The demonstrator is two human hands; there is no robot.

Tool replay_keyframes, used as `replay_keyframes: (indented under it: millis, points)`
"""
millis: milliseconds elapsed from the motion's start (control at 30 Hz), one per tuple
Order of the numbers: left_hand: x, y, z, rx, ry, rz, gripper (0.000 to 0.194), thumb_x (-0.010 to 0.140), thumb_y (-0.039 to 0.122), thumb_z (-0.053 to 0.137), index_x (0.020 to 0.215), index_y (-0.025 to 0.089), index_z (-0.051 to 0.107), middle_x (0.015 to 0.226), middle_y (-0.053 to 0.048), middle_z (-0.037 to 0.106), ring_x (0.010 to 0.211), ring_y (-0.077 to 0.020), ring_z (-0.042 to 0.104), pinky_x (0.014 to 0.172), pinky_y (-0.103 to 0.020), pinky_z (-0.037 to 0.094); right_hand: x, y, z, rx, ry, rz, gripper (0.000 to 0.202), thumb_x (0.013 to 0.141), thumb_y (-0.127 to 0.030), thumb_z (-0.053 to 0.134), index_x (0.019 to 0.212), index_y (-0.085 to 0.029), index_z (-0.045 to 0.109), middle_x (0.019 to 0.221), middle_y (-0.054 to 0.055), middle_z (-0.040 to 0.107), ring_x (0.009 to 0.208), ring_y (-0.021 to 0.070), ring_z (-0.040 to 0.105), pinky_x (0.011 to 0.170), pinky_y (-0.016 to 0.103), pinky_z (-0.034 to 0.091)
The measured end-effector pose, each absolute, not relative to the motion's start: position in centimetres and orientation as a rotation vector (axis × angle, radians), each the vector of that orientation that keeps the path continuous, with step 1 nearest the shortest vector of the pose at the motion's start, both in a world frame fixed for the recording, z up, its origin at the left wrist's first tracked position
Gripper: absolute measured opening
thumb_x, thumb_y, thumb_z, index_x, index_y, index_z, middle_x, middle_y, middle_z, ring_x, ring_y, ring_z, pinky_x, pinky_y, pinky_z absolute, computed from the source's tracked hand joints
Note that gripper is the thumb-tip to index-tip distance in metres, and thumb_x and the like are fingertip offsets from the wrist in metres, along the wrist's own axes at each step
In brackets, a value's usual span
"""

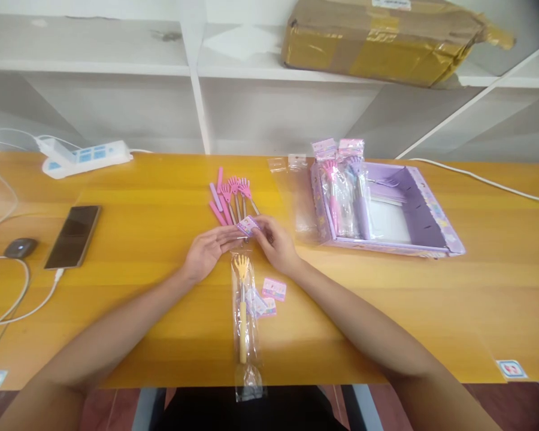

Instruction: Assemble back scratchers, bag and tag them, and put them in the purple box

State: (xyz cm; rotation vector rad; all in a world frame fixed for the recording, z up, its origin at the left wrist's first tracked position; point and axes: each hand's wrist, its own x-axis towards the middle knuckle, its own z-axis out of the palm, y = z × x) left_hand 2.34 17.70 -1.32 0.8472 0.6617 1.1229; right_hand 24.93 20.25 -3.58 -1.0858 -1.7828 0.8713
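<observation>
Between my hands is a small purple printed card [248,225]. My left hand [206,254] has its fingers stretched along the card's left side, pinching that edge. My right hand [276,242] is closed on the right edge, fingers curled. Just below lies a yellow back scratcher [242,323] inside a clear plastic bag [251,377] that overhangs the table's front edge. Two more printed cards, one pink [273,289] and one partly under the bag [266,307], rest beside it. Beyond my hands are several pink back scratchers [235,187] and loose pink and purple handles [215,197].
A purple display box [435,212] at the right holds bagged pink [333,203] and purple back scratchers [362,203]. Clear bags [296,197] lie left of it. A phone [72,236], power strip [90,160] and cables are at left. A taped carton [377,45] sits on the shelf.
</observation>
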Motion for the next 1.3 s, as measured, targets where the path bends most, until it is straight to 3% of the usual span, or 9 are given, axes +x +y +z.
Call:
replay_keyframes:
  millis: [300,633,800,1033,1200,1300]
  points:
    - [2.3,17.8,-1.0,0.840,0.651,1.074,0.047,0.089,0.039,0.064,0.124,0.011,0.079,0.127,-0.021,0.079,0.125,-0.0361,0.073,0.118,-0.057,0.051,25.0,20.2,-3.7,-1.134,-1.769,0.792,0.030,0.110,-0.051,0.052,0.124,-0.025,0.061,0.092,0.002,0.067,0.071,0.0170,0.058,0.068,0.032,0.048]
    - [2.1,17.7,-1.1,0.813,0.608,1.064,0.050,0.090,0.041,0.061,0.125,0.011,0.079,0.125,-0.020,0.080,0.122,-0.0368,0.073,0.117,-0.060,0.050,24.9,20.2,-2.3,-1.027,-1.867,0.682,0.019,0.109,-0.037,0.055,0.118,-0.024,0.066,0.105,0.006,0.066,0.077,0.0180,0.056,0.074,0.034,0.051]
    - [2.1,17.8,-1.2,0.778,0.588,1.079,0.046,0.088,0.032,0.059,0.124,0.012,0.080,0.131,-0.019,0.078,0.130,-0.0382,0.067,0.115,-0.065,0.050,24.9,20.2,-2.6,-0.959,-1.876,0.648,0.021,0.110,-0.032,0.056,0.128,-0.025,0.066,0.099,0.004,0.064,0.073,0.0165,0.055,0.072,0.033,0.051]
    - [2.1,17.8,-1.1,0.783,0.590,1.072,0.047,0.088,0.031,0.059,0.126,0.014,0.080,0.135,-0.016,0.076,0.134,-0.0380,0.065,0.117,-0.065,0.049,24.9,20.2,-2.5,-0.909,-1.905,0.629,0.022,0.111,-0.027,0.055,0.130,-0.026,0.065,0.108,0.007,0.067,0.080,0.0182,0.060,0.076,0.035,0.054]
    - [2.1,17.8,-1.3,0.793,0.606,1.064,0.049,0.090,0.037,0.059,0.128,0.014,0.080,0.135,-0.017,0.076,0.133,-0.0381,0.065,0.115,-0.062,0.051,24.9,20.1,-2.3,-0.871,-1.966,0.629,0.023,0.111,-0.025,0.053,0.128,-0.026,0.067,0.113,0.009,0.063,0.098,0.0217,0.063,0.086,0.038,0.056]
    - [2.1,17.8,-1.4,0.804,0.610,1.061,0.051,0.090,0.038,0.059,0.130,0.013,0.079,0.137,-0.017,0.075,0.134,-0.0378,0.064,0.113,-0.059,0.053,24.9,19.9,-2.1,-0.867,-1.979,0.649,0.023,0.111,-0.026,0.052,0.127,-0.027,0.068,0.112,0.008,0.059,0.088,0.0193,0.061,0.079,0.036,0.056]
